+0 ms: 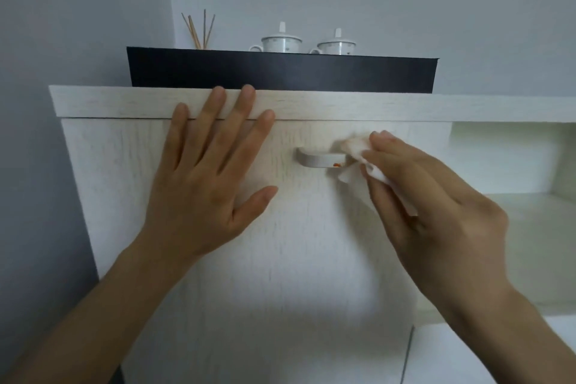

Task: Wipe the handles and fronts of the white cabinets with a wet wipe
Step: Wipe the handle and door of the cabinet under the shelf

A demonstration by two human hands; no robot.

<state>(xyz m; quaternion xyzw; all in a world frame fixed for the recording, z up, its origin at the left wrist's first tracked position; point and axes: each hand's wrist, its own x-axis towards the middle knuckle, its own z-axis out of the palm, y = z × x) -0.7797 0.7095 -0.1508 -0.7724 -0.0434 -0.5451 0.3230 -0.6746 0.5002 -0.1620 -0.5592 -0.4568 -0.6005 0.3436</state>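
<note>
A white wood-grain cabinet door (290,246) fills the middle of the head view. A pale bar handle (314,159) is on its upper part, with a small orange smear near the handle's right end. My right hand (436,206) holds a crumpled white wet wipe (358,146) and presses it on the right end of the handle. My left hand (212,178) lies flat on the door left of the handle, fingers spread, fingertips reaching the cabinet's top board (405,107).
On the cabinet top stands a black box (280,73), with two lidded white cups (282,40) and reed sticks (199,29) behind it. An open white shelf recess (511,159) is to the right. Grey walls are behind and to the left.
</note>
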